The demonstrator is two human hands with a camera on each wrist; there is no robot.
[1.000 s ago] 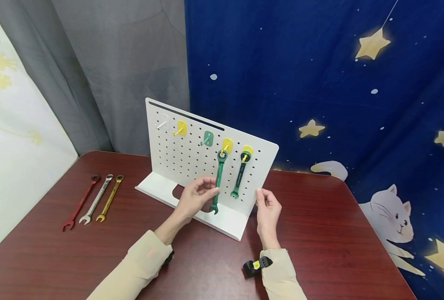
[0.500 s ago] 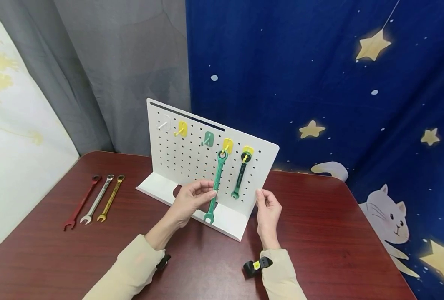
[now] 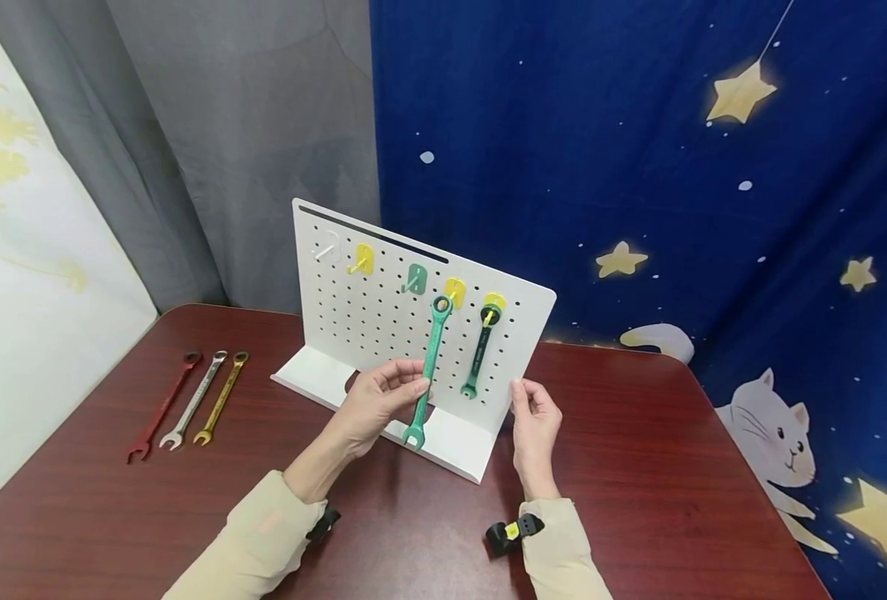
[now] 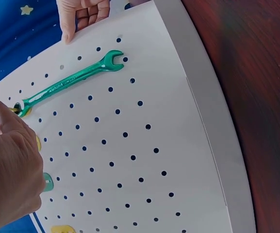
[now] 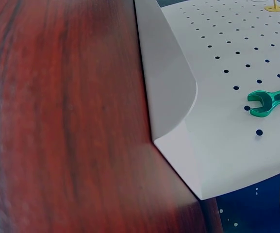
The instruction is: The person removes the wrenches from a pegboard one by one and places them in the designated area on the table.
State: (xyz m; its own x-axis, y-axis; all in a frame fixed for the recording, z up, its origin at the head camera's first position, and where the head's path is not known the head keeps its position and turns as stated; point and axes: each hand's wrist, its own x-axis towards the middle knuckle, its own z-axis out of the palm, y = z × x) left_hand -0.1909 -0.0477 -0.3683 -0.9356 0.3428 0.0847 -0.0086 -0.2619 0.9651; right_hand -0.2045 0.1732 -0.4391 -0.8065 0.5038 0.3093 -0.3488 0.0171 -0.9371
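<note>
My left hand (image 3: 372, 406) pinches a green ratcheting wrench (image 3: 430, 362) by the middle of its handle. Its ring end is up, overlapping the lower part of a yellow hook (image 3: 455, 290) in the head view; the open jaw points down toward me. In the left wrist view, little of this wrench shows past my left hand (image 4: 13, 170). Another green wrench (image 3: 478, 357) hangs by its ring from the rightmost yellow hook (image 3: 495, 300). My right hand (image 3: 537, 425) grips the right edge of the white pegboard (image 3: 503, 287), thumb on the front.
On the table (image 3: 623, 467) at left lie a red wrench (image 3: 164, 404), a silver wrench (image 3: 194, 400) and a yellow wrench (image 3: 222, 397). A clear hook (image 3: 328, 247), a yellow hook (image 3: 363, 258) and a green hook (image 3: 417, 278) on the board are bare. Curtains (image 3: 488, 125) stand behind.
The held wrench has shifted slightly left, its open end swinging down and toward me. My left hand has drawn back a little to the left. The right hand keeps its place.
</note>
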